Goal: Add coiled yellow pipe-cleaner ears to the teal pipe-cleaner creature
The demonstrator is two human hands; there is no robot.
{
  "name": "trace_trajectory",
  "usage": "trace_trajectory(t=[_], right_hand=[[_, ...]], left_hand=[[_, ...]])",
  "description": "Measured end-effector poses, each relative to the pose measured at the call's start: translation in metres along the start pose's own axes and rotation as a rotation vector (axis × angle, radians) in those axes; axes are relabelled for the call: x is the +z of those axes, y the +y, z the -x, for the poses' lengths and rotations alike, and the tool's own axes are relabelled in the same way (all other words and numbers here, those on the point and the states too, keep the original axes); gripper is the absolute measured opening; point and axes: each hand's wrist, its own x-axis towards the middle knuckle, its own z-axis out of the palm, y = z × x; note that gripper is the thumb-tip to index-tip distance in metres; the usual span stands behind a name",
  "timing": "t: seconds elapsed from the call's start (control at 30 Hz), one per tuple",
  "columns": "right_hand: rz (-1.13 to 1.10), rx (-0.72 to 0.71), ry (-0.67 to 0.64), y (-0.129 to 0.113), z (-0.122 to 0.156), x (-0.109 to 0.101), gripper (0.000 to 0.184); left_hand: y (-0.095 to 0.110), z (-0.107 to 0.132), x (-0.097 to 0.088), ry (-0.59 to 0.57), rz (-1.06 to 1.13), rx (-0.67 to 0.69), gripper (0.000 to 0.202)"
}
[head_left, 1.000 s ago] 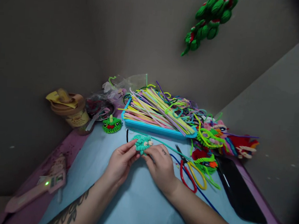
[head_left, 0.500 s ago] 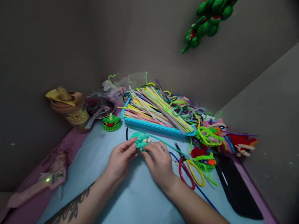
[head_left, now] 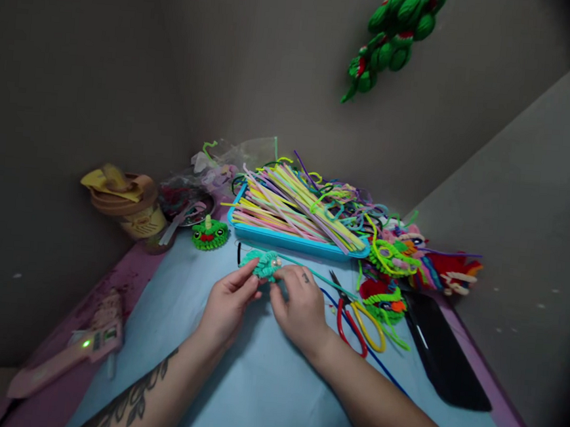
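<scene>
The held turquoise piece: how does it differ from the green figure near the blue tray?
Colour: the turquoise piece is blue-green; the green figure is brighter green with a red patch.
Place: the turquoise piece is in the grip of the left hand; the green figure rests on the blue sheet.
Detail: the turquoise piece shows pale bits at one side; the green figure shows two eyes.
Both look fuzzy and ridged.

Dark leafy tattoo (head_left: pixel 136 396) along the left forearm (head_left: pixel 167 388)

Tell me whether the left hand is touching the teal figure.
Touching. The head view shows the left hand with its fingertips overlapping the teal figure's near side, pinching it.
</scene>
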Motion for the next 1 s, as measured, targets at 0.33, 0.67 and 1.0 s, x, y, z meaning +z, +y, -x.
trace_trajectory(t=[0.33,0.67,1.0], right_hand=[[0.035,0.003,0.027,0.003,0.000,0.003,0.009],[-0.016,-0.040,0.048,0.002,0.003,0.006,0.008],[-0.042,-0.021,0.062,0.003,0.000,0.005,0.004]], left_hand=[[-0.005,0.002,0.000,-0.010,-0.027,0.007,0.043],[-0.010,0.001,-0.001,-0.012,-0.052,0.032,0.042],[-0.008,0.000,-0.003,0.000,-0.121,0.083,0.042]])
